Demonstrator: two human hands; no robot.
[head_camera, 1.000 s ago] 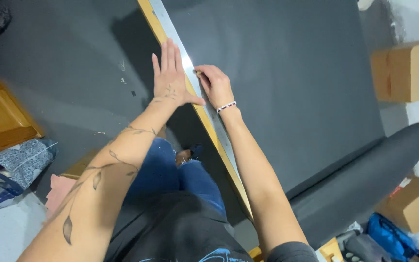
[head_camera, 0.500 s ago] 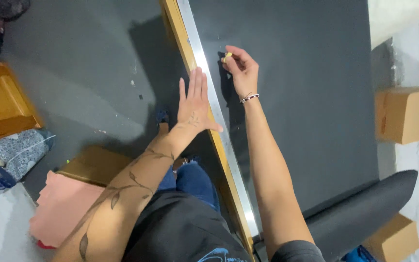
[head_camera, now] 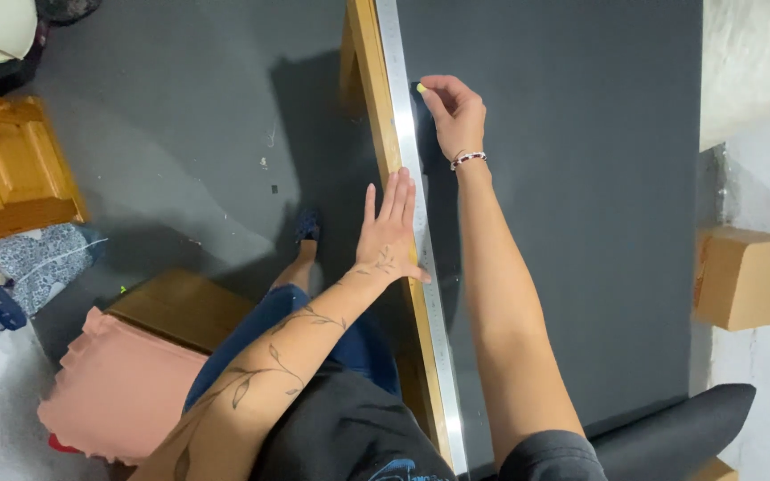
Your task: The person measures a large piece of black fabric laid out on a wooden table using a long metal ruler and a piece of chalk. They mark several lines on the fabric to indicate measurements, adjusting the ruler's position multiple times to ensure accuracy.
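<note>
Left hand (head_camera: 389,233) flat, open, pressing metal ruler (head_camera: 421,267) onto dark sheet (head_camera: 572,223). Right hand (head_camera: 453,114) now farther along ruler edge, pinching yellowish chalk (head_camera: 421,88). Marking line lengthening.

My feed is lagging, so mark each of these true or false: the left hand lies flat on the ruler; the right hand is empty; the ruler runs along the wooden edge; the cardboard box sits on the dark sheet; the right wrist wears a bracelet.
1. The left hand lies flat on the ruler. True.
2. The right hand is empty. False: it pinches a small yellowish marker beside the ruler.
3. The ruler runs along the wooden edge. True.
4. The cardboard box sits on the dark sheet. False: it stands on the floor beside it.
5. The right wrist wears a bracelet. True.
</note>
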